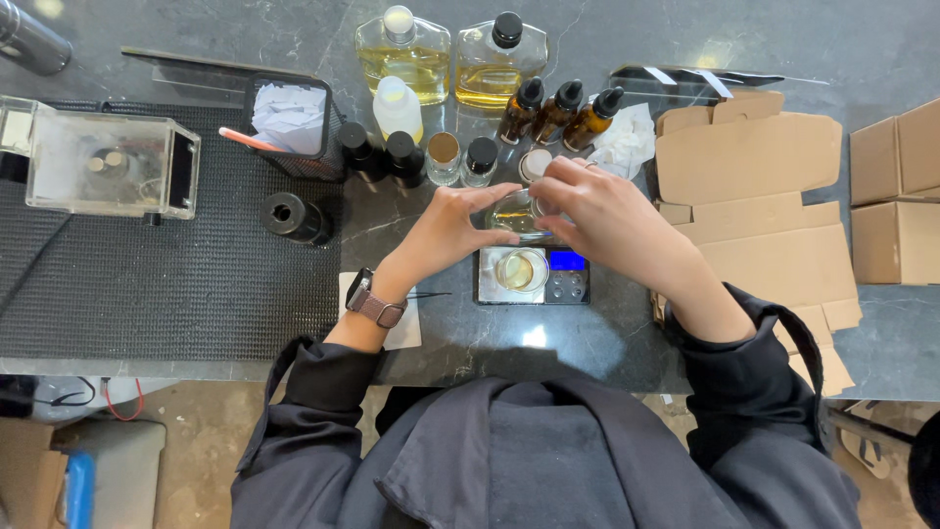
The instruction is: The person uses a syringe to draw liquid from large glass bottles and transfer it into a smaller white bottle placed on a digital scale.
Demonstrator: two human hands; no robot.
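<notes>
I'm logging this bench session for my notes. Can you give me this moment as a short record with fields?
Setting: dark marble table, seen from above
Left hand: grips a clear glass bottle of pale liquid
Right hand: on the same bottle, at its top end
Below the hands: small digital scale bearing a glass cup of yellowish liquid
Behind: two large flasks, three amber dropper bottles
Right side: flattened cardboard boxes
Left side: black mat, clear plastic box

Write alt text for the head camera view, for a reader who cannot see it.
Seen from above, a person's left hand and right hand together hold a small clear glass bottle over a small glass of yellowish liquid on a pocket scale. Amber, black and clear bottles line the dark stone counter behind, with flat cardboard boxes to the right.
</notes>
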